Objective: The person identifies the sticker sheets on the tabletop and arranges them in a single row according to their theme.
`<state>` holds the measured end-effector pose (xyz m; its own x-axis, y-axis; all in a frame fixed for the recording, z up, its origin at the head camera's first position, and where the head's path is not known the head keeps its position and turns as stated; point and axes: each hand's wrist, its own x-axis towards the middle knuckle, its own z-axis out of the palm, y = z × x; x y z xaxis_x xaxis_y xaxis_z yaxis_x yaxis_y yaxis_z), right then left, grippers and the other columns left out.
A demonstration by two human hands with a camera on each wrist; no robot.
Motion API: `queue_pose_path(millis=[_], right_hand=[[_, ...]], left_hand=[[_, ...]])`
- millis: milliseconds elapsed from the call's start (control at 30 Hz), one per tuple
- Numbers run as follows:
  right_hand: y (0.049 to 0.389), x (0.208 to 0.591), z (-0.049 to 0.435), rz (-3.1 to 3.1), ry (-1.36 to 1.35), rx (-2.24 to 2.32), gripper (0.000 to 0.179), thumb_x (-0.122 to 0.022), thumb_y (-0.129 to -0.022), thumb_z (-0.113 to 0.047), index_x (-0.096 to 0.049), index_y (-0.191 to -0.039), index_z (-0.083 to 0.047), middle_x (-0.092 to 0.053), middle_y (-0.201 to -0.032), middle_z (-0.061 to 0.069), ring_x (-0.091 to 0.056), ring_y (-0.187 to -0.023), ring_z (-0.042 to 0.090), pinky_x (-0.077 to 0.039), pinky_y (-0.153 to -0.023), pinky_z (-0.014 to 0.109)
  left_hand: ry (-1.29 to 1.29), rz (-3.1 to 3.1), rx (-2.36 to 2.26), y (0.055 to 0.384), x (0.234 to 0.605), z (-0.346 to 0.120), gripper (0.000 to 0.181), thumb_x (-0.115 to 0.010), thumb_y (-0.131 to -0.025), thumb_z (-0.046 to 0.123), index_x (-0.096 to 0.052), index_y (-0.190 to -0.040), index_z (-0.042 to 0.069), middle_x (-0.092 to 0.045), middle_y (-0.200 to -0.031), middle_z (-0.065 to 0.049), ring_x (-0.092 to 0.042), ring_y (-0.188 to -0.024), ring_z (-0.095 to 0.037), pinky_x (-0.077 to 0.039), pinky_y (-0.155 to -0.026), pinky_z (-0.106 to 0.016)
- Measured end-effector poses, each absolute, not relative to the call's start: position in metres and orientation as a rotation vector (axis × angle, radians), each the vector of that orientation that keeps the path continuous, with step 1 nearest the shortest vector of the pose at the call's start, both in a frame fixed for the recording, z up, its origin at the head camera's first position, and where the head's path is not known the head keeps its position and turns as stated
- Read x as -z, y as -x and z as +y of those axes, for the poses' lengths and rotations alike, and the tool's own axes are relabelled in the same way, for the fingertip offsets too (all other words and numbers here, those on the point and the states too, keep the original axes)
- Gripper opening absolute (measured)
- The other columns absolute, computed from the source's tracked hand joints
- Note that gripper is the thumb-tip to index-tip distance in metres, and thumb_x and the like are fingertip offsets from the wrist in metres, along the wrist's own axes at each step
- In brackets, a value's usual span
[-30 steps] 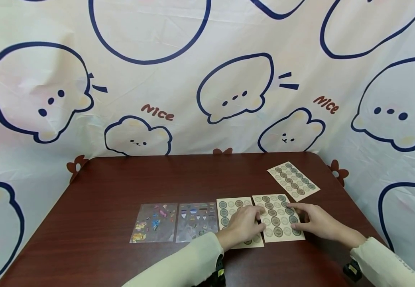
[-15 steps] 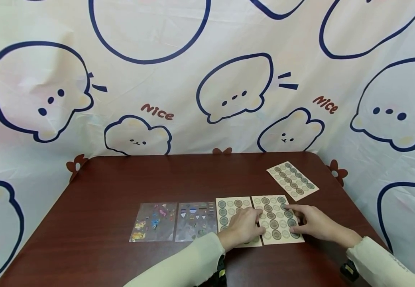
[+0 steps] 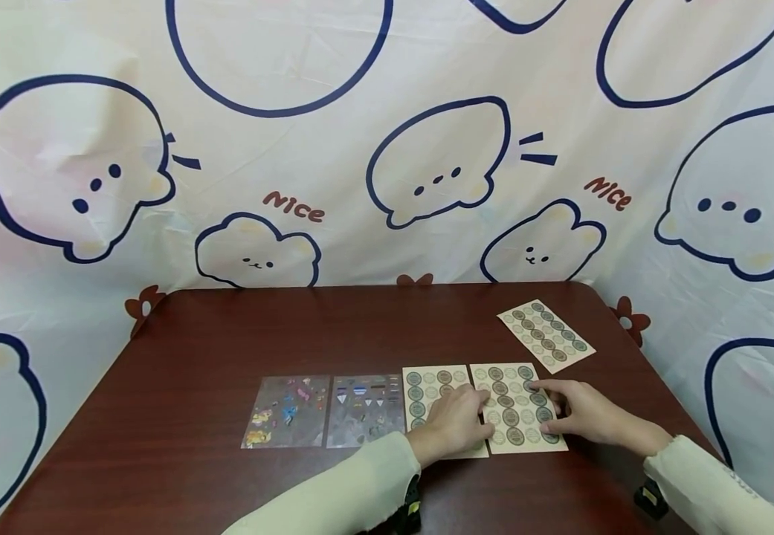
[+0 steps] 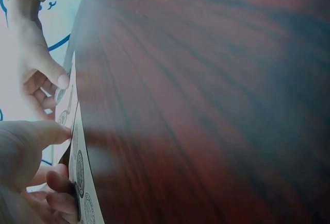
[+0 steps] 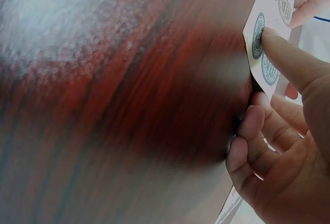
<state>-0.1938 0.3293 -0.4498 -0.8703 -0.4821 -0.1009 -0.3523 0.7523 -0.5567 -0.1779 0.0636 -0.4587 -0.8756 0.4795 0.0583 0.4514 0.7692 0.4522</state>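
A cream sheet of round stickers (image 3: pixel 511 405) lies on the table between both hands. My left hand (image 3: pixel 452 422) holds its left edge with thumb and index finger, the other fingers curled over the neighbouring sticker sheet (image 3: pixel 416 394). At the opposite edge my right hand (image 3: pixel 584 411) grips the same sheet. In the right wrist view the right thumb (image 5: pixel 289 54) presses on a printed circle, with the fingers curled at the edge below. The left wrist view shows the left thumb (image 4: pixel 49 132) at the sheet's edge, a dark gap beneath it.
Two clear sticker sheets with small colourful pictures, one at far left (image 3: pixel 273 405) and one beside it (image 3: pixel 349 435), continue the row. Another cream sticker sheet (image 3: pixel 547 336) lies slanted at the back right. Patterned cloth (image 3: pixel 340 163) hangs behind the brown table (image 3: pixel 192 357).
Over the last second the held sheet and the right hand shift slightly left and toward the person. The left hand stays almost in place. The other sheets lie as before.
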Motion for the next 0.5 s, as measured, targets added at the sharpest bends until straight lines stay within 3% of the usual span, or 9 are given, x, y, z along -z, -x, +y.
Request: queue_pose_path(millis=[167, 500], right_hand=[[0.1954, 0.4473, 0.3291, 2.725, 0.631, 0.766, 0.071, -0.085, -0.081, -0.030, -0.057, -0.139, -0.001, -0.053, -0.077, -0.005, -0.043, -0.064, 0.000, -0.039, -0.058, 0.021], [0.1952, 0.4488, 0.3281, 2.714, 0.626, 0.784, 0.072, -0.085, -0.080, -0.030, -0.057, -0.139, 0.000, -0.053, -0.076, -0.005, -0.043, -0.064, 0.000, -0.039, -0.058, 0.021]], left_hand=[[-0.770, 2.896, -0.712, 0.1794, 0.4577, 0.0641, 0.023, -0.074, -0.084, 0.028, -0.053, -0.079, 0.018, -0.045, -0.075, 0.008, -0.042, -0.063, -0.008, -0.033, -0.050, -0.026], [-0.763, 2.909, -0.679, 0.1793, 0.4585, 0.0639, 0.018, -0.075, -0.084, 0.030, -0.060, -0.086, 0.019, -0.049, -0.078, 0.008, -0.044, -0.066, -0.008, -0.035, -0.053, -0.026]])
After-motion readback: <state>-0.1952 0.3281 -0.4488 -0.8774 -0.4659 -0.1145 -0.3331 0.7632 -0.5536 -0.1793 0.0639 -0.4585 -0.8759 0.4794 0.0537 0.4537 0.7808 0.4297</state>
